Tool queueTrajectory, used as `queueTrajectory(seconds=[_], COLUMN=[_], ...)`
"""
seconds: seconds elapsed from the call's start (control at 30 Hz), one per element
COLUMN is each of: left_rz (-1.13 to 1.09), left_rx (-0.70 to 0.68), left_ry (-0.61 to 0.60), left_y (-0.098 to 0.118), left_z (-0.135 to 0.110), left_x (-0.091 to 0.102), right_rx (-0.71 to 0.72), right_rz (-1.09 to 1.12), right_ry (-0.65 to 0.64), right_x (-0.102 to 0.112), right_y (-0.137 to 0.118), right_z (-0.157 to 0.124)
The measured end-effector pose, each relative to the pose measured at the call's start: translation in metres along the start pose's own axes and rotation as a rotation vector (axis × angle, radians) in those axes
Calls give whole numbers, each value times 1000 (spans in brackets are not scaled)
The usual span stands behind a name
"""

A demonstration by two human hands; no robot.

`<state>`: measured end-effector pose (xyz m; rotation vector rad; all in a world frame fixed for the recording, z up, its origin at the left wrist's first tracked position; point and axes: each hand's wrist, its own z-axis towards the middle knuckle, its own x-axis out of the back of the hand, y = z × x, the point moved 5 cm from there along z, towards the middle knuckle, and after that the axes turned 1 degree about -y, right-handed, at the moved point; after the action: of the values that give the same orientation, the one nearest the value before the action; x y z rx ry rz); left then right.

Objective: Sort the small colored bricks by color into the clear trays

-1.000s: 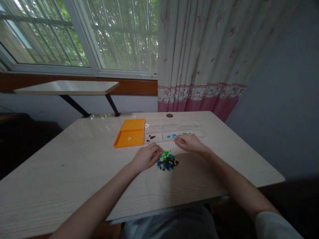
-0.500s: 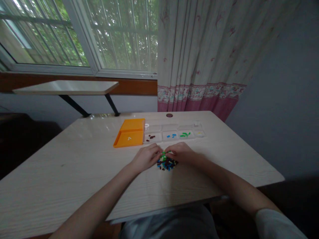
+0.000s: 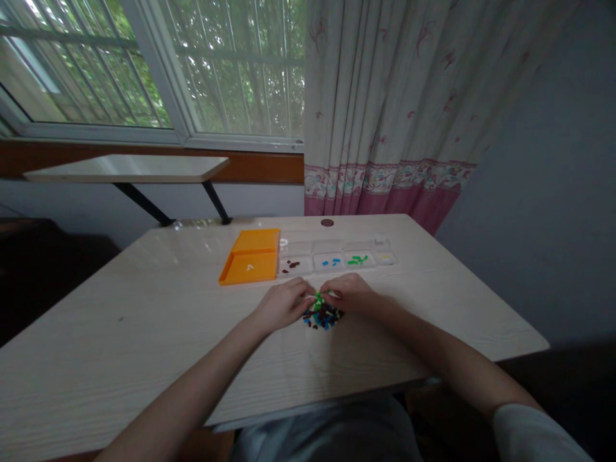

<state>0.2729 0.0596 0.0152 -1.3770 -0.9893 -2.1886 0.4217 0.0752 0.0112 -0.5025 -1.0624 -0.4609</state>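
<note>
A small heap of tiny plastic blocks, mostly dark brown, blue and green, lies on the table between my hands. My left hand reaches in from the left, its thumb and fingers pinched at the heap's far edge. From the right, my right hand meets it with curled fingers, also pinched. Small green blocks show between the two sets of fingertips, raised at the top of the heap. Their exact shape is too small to make out.
Beyond my hands lies a clear compartment box with brown, blue, green and yellow pieces sorted in its near cells. An orange lid holds a few white pieces on its left. A raised shelf stands at the table's back left.
My right fingertips have shifted very slightly, and the green blocks between the hands show a little differently. The box, lid and heap stay where they were.
</note>
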Motion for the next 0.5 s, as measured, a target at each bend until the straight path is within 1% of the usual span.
queueTrajectory(seconds=[0.1,0.23,0.4,0.5], left_rz=[40,84,61,36], left_rx=[25,21,-66,-110], left_ry=[-38,-89,-125,-159], left_y=[-4,-7,-3,-1], left_z=[-1,-2,-3,-4], left_x=[-3,-3,1,0], right_rx=[-12,-57,-70,-62], right_rz=[9,12,0,-19], right_ry=[78,281,515,583], right_x=[6,24,50,56], right_y=[5,16,23,24], right_z=[0,-2,-7,-8])
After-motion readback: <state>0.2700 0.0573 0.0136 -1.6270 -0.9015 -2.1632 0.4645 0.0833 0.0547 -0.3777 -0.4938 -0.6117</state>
